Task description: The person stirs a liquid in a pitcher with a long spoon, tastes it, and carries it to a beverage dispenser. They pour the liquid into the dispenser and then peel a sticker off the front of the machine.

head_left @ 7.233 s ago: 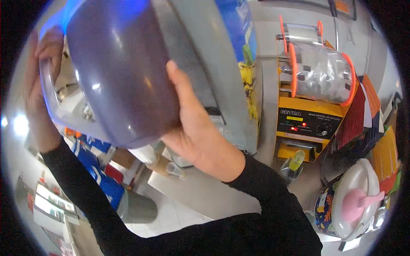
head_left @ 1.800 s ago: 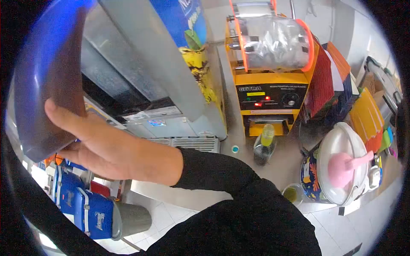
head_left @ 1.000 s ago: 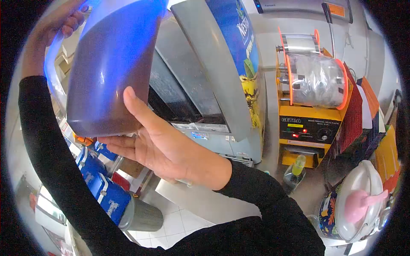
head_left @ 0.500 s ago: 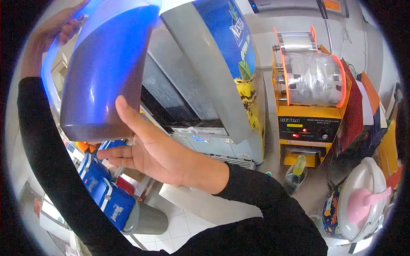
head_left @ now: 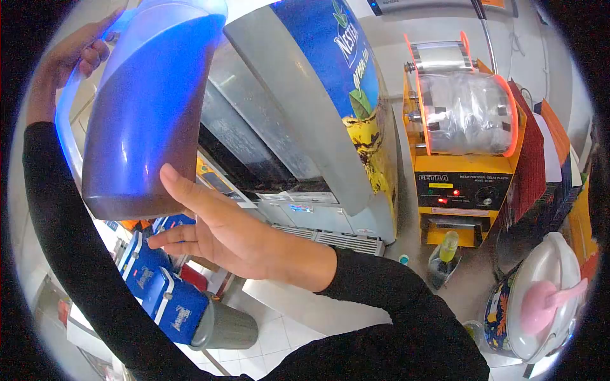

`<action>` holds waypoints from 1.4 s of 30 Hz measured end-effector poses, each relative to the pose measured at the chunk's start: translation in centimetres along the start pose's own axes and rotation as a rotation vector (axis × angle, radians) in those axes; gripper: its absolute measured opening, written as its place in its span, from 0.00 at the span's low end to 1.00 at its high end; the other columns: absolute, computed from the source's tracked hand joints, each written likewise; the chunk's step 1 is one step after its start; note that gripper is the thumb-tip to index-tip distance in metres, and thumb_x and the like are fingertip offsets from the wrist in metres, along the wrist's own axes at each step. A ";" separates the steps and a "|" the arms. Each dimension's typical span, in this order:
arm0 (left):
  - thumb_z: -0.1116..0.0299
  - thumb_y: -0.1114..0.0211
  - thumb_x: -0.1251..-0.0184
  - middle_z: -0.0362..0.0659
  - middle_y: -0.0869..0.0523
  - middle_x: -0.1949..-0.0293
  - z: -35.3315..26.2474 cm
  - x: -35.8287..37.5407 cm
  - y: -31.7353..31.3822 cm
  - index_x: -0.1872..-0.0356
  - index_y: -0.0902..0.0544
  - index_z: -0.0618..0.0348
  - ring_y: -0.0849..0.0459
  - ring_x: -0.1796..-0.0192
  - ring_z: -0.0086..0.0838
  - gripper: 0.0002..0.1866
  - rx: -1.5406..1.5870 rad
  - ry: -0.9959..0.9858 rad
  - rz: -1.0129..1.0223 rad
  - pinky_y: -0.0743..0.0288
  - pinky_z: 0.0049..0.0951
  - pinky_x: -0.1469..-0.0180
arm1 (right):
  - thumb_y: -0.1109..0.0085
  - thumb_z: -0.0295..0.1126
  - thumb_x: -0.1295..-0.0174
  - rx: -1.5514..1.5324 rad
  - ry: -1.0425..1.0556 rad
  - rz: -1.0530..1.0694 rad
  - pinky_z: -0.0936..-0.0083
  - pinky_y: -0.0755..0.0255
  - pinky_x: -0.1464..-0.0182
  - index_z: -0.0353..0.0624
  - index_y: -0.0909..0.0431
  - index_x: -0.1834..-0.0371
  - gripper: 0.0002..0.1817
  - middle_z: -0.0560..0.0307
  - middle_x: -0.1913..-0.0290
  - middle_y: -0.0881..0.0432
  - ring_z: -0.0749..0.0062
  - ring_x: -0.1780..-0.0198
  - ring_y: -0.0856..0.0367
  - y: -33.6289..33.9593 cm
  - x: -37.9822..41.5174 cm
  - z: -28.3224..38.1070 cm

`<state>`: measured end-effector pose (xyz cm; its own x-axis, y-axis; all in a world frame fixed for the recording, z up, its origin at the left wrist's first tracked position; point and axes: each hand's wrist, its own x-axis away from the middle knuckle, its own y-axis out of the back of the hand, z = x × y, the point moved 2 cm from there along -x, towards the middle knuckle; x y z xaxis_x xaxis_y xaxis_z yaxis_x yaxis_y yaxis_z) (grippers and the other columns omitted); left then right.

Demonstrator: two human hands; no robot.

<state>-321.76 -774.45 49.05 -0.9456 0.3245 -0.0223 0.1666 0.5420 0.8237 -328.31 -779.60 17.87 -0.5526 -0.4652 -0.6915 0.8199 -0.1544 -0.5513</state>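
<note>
I hold up a large translucent blue pitcher (head_left: pixel 143 108) filled with dark brown liquid, nearly upright, at the upper left. My left hand (head_left: pixel 76 54) grips its handle high up. My right hand (head_left: pixel 222 228) supports the pitcher's bottom edge with the palm and spread fingers. Just right of the pitcher stands a steel drink dispenser (head_left: pixel 298 120) with a blue and yellow tea label.
On the steel counter (head_left: pixel 305 298) stand a yellow cup-sealing machine (head_left: pixel 464 133) with a film roll, a small bottle of yellow liquid (head_left: pixel 443 257) and a flowered cooker (head_left: pixel 534 298) with a pink spoon on its lid. Blue jugs (head_left: pixel 162 289) and a grey bin (head_left: pixel 225 327) sit below left.
The pitcher has come back from a steep tilt to nearly upright and sunk slightly. My right hand has stayed under its base. The view has shifted a little.
</note>
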 end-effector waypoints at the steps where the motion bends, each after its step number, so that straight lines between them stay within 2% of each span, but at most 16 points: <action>1: 0.48 0.48 0.42 0.35 0.35 0.82 -0.1 0.1 -0.1 0.71 0.33 0.61 0.41 0.85 0.15 0.22 -0.007 0.002 0.000 0.43 0.13 0.82 | 0.48 0.64 0.54 0.003 0.000 -0.004 0.70 0.39 0.47 0.47 0.51 0.39 0.45 0.53 0.46 0.37 0.65 0.52 0.30 0.0 0.0 0.0; 4: 0.47 0.50 0.41 0.34 0.37 0.83 -0.3 -0.1 0.1 0.67 0.32 0.65 0.42 0.85 0.15 0.25 -0.046 0.016 -0.045 0.44 0.13 0.82 | 0.48 0.64 0.54 0.006 -0.011 -0.006 0.70 0.38 0.47 0.47 0.51 0.39 0.45 0.53 0.47 0.36 0.66 0.53 0.30 0.0 0.1 0.1; 7: 0.52 0.43 0.43 0.39 0.30 0.80 -0.8 2.5 -2.5 0.62 0.30 0.68 0.34 0.83 0.19 0.24 -0.086 0.110 -0.190 0.36 0.15 0.79 | 0.48 0.64 0.55 0.040 -0.017 0.008 0.71 0.38 0.48 0.47 0.50 0.40 0.45 0.54 0.48 0.34 0.68 0.54 0.30 0.1 0.2 0.5; 10: 0.52 0.44 0.43 0.39 0.29 0.78 -1.0 3.1 -2.9 0.61 0.30 0.68 0.34 0.81 0.19 0.24 -0.103 0.092 -0.251 0.36 0.15 0.78 | 0.47 0.64 0.55 0.078 -0.017 -0.002 0.72 0.38 0.49 0.47 0.49 0.41 0.44 0.54 0.48 0.33 0.69 0.53 0.31 0.0 0.2 0.7; 20: 0.54 0.48 0.40 0.40 0.28 0.74 -0.2 2.7 -2.1 0.56 0.33 0.67 0.32 0.77 0.19 0.23 -0.135 -0.038 -0.226 0.35 0.16 0.74 | 0.46 0.60 0.52 0.122 -0.024 -0.043 0.73 0.42 0.47 0.49 0.44 0.42 0.39 0.59 0.47 0.33 0.71 0.48 0.35 0.4 0.0 1.3; 23: 0.55 0.49 0.39 0.40 0.28 0.73 0.0 2.7 -2.0 0.55 0.34 0.66 0.32 0.76 0.19 0.23 -0.152 -0.053 -0.222 0.34 0.16 0.73 | 0.46 0.60 0.52 0.186 0.095 -0.058 0.72 0.41 0.48 0.49 0.43 0.42 0.39 0.59 0.47 0.33 0.72 0.47 0.36 0.1 -0.4 1.7; 29: 0.56 0.51 0.37 0.41 0.28 0.70 0.4 2.8 -1.4 0.52 0.35 0.66 0.31 0.74 0.18 0.22 -0.170 -0.085 -0.211 0.33 0.16 0.71 | 0.47 0.61 0.52 0.093 0.149 -0.047 0.66 0.40 0.45 0.48 0.44 0.42 0.40 0.55 0.47 0.33 0.68 0.44 0.36 -0.1 -1.6 1.9; 32: 0.56 0.52 0.36 0.41 0.27 0.69 0.7 2.8 -1.3 0.51 0.36 0.65 0.30 0.73 0.18 0.22 -0.178 -0.102 -0.201 0.33 0.16 0.70 | 0.48 0.61 0.51 0.172 0.242 -0.005 0.65 0.37 0.46 0.48 0.44 0.43 0.39 0.53 0.48 0.33 0.66 0.46 0.32 -0.3 -2.1 2.2; 38: 0.57 0.54 0.35 0.41 0.27 0.66 1.4 2.7 -1.5 0.48 0.37 0.65 0.29 0.70 0.18 0.22 -0.193 -0.171 -0.173 0.32 0.16 0.67 | 0.52 0.62 0.50 0.229 0.239 -0.129 0.66 0.29 0.55 0.48 0.44 0.44 0.37 0.53 0.50 0.31 0.66 0.52 0.27 -1.0 -2.4 2.7; 42: 0.58 0.56 0.34 0.42 0.26 0.64 1.6 2.5 -1.0 0.46 0.38 0.64 0.29 0.69 0.18 0.22 -0.211 -0.272 -0.157 0.32 0.16 0.66 | 0.52 0.64 0.52 0.250 0.236 -0.167 0.66 0.29 0.56 0.49 0.44 0.44 0.38 0.54 0.50 0.31 0.67 0.52 0.27 -1.0 -2.4 2.6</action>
<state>-323.87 -772.94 47.23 -0.8414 0.4598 -0.2838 -0.0627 0.4387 0.8964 -327.46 -780.62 21.29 -0.6769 -0.2072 -0.7063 0.7111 -0.4322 -0.5546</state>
